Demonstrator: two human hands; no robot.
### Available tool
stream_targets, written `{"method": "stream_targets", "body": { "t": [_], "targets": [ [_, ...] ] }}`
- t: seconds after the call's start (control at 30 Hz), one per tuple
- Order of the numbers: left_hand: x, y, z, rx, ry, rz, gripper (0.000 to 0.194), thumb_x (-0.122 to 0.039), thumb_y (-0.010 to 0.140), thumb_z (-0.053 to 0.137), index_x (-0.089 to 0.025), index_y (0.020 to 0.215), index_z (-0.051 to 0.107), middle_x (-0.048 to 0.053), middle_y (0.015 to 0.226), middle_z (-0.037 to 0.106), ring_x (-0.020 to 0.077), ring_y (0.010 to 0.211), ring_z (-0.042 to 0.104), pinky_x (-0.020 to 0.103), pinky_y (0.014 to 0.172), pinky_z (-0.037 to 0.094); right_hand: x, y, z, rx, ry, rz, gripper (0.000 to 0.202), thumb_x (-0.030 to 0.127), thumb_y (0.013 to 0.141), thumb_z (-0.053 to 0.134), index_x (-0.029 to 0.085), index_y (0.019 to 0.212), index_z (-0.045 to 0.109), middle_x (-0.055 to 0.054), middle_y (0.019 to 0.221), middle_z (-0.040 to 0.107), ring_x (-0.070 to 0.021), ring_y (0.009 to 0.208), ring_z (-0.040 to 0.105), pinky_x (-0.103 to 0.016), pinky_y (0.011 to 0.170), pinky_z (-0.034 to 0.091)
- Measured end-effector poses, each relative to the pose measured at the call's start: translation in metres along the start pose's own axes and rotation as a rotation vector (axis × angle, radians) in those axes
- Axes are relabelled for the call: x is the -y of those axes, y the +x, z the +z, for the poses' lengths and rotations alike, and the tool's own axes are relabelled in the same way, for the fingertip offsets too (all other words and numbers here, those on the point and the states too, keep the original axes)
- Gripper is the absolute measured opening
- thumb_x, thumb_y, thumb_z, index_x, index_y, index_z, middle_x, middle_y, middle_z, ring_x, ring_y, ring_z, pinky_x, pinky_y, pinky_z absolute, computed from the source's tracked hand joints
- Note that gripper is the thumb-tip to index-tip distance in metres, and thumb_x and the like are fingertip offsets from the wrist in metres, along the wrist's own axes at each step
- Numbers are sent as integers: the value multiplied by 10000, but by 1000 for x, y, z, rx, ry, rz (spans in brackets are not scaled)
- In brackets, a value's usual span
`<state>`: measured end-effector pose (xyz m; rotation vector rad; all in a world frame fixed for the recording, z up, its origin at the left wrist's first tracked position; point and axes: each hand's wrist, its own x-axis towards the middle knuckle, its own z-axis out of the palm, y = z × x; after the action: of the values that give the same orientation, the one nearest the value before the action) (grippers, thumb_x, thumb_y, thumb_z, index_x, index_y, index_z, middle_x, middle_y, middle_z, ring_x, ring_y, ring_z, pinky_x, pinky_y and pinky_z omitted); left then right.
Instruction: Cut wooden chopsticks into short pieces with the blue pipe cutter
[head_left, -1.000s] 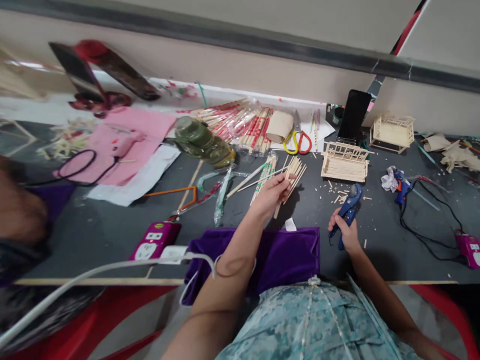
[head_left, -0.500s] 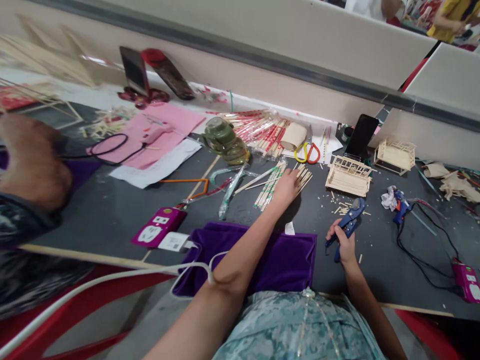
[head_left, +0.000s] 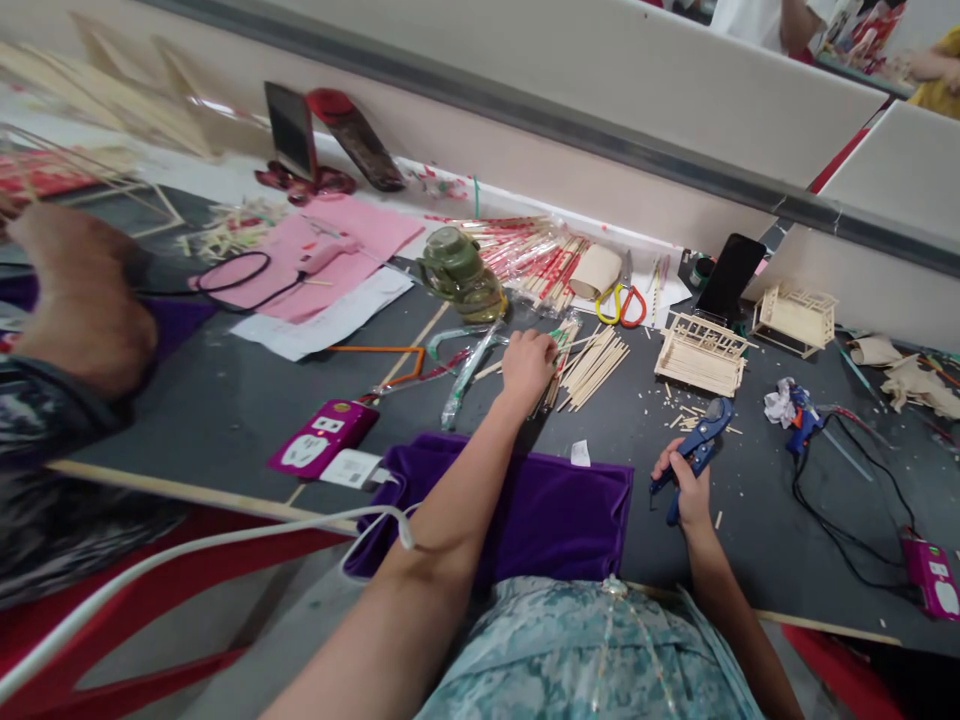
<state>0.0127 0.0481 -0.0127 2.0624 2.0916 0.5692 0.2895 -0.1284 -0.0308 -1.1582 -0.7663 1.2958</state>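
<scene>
My left hand [head_left: 527,364] is curled over a bundle of green-marked wooden sticks [head_left: 552,388], and its fingers hide part of them. One pale wooden stick [head_left: 579,341] juts out to the right from its fingertips. Just right of that hand lies a fanned pile of plain wooden sticks [head_left: 598,368]. My right hand [head_left: 691,484] grips a blue hand cutter [head_left: 703,440], jaws pointing up and away. Beyond the cutter sit short cut pieces [head_left: 684,420] and a small stick-built model [head_left: 699,358] with a railing.
Scissors [head_left: 621,303], a green jug [head_left: 459,275] and red-printed sticks [head_left: 517,255] stand behind. A purple cloth [head_left: 555,520] lies near me. A blue glue gun [head_left: 804,418] and its cable are at right. A co-worker's arm [head_left: 90,300] reaches in from the left.
My left hand has moved left, off the plain pile and onto the green-marked sticks, so the plain pile now shows fully. My right hand keeps the cutter in about the same place.
</scene>
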Motion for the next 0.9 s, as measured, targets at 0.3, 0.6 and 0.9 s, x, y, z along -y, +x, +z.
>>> {"method": "stream_targets", "body": {
  "t": [0.3, 0.6, 0.9],
  "targets": [
    [-57, -20, 8, 174, -146, 23, 184, -291, 954, 502, -176, 983, 643, 128, 1000, 671, 257, 910, 631, 348, 808, 464, 0, 0, 0, 11, -3, 13, 269, 418, 836, 703, 212, 948, 572, 50, 678, 596, -132, 576, 596, -283, 593, 488],
    [-52, -14, 23, 288, -182, -55, 175, -340, 863, 625, -189, 776, 638, 93, 871, 684, 230, 804, 610, 314, 702, 417, 2, 2, -1, 20, 0, 7, 273, 422, 832, 708, 206, 941, 582, 45, 684, 602, -135, 576, 608, -286, 599, 487],
    [-30, -7, 25, 51, -940, -122, 219, -365, 785, 677, -203, 716, 548, -51, 599, 453, 122, 566, 416, 251, 562, 333, 2, 0, -3, 27, -15, 15, 249, 415, 847, 693, 210, 932, 579, 38, 695, 595, -139, 601, 605, -290, 604, 506]
  ]
}}
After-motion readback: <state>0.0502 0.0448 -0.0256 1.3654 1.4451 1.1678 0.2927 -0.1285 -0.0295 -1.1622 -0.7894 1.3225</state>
